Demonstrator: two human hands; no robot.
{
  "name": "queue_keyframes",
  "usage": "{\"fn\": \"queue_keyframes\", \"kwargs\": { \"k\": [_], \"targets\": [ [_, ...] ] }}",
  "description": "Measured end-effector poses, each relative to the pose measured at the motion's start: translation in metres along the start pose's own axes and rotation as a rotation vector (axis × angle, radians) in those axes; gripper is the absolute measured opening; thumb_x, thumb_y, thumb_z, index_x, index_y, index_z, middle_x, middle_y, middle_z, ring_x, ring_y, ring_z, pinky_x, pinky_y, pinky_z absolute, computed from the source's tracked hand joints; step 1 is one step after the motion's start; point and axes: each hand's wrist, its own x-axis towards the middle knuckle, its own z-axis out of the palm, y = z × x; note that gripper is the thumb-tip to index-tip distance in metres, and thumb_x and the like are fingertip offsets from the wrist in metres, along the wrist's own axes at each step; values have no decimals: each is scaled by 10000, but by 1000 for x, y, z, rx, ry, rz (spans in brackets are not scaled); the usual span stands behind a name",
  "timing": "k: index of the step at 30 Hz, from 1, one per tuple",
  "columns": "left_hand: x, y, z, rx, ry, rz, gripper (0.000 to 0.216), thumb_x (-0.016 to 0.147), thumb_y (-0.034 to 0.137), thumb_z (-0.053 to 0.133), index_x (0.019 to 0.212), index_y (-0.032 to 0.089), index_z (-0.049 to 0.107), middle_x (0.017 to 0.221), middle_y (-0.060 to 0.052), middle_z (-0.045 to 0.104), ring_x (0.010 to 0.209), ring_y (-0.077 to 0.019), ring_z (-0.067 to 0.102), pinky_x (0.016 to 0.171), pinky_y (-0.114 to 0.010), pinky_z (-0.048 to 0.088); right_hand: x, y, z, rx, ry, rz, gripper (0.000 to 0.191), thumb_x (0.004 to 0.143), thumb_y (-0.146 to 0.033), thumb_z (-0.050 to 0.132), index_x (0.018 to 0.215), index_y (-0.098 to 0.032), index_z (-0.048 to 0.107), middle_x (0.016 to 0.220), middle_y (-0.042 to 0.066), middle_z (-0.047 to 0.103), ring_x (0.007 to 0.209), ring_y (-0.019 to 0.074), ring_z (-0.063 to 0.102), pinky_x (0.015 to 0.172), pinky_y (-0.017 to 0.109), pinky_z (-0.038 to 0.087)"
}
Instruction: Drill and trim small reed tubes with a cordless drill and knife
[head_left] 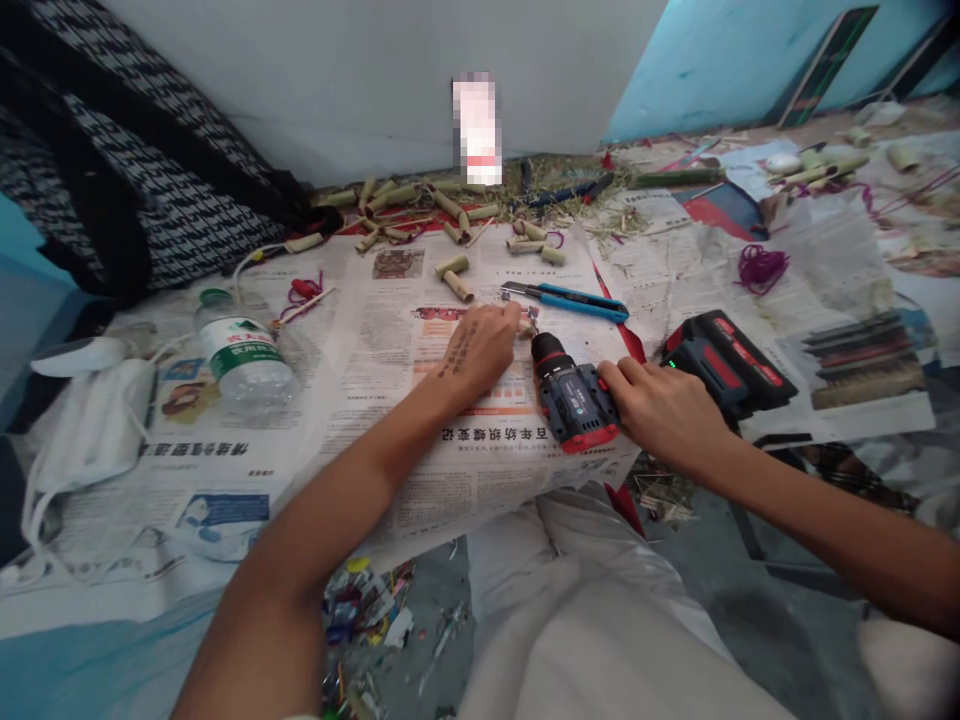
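My right hand (660,405) is wrapped round the grip of a black and red cordless drill (574,395) that lies on its side on the newspaper (315,400), its battery pack (724,365) to the right. The drill's chuck points left at a short bamboo piece (526,326). My left hand (480,345) pinches that piece against the newspaper just ahead of the chuck. A blue utility knife (570,298) lies just beyond both hands.
Several cut bamboo tubes (420,210) are scattered near the wall. A plastic water bottle (244,355) lies at left, beside a white face mask (90,420). Purple thread (761,265) sits at right. Scraps litter the floor (375,610) by my knee.
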Motion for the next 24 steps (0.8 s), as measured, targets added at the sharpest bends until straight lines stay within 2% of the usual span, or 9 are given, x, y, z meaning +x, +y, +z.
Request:
{"fn": "queue_keyframes", "kwargs": {
  "k": [24],
  "targets": [
    [1, 1, -1, -17, -5, -6, 437, 1013, 7, 322, 1286, 69, 658, 1123, -234, 754, 1062, -285, 676, 908, -370, 445, 1, 2, 0, 22, -28, -18, 169, 957, -90, 527, 1028, -145, 671, 888, 89, 705, 743, 235, 658, 627, 345, 274]
  ]
}}
